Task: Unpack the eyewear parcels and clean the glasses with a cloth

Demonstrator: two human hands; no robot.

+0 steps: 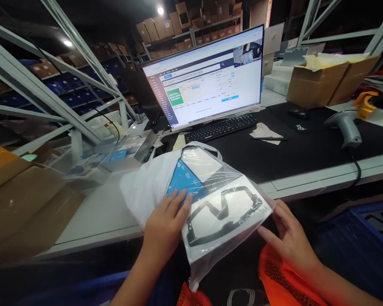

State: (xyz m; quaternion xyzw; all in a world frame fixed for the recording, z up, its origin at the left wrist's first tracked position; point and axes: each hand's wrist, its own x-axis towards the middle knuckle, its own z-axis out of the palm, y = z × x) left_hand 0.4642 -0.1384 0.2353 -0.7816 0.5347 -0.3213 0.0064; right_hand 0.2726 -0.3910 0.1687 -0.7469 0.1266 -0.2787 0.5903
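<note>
A clear plastic bag [210, 199] with a black printed logo lies over the front edge of the white table [98, 212]. Inside it sits a blue and white flat package [187, 180]. My left hand [166, 221] rests flat on top of the bag, fingers stretched over the blue package. My right hand [287, 236] holds the bag's right edge, thumb and fingers pinched on the plastic. An orange mesh sleeve [281, 276] covers my right wrist.
A lit monitor [207, 78] and black keyboard [220, 126] stand behind the bag on a black mat [274, 148]. A grey barcode scanner [346, 123] sits at right. Cardboard boxes lie at the left [22, 199] and back right [325, 83]. Blue crate [364, 238] below right.
</note>
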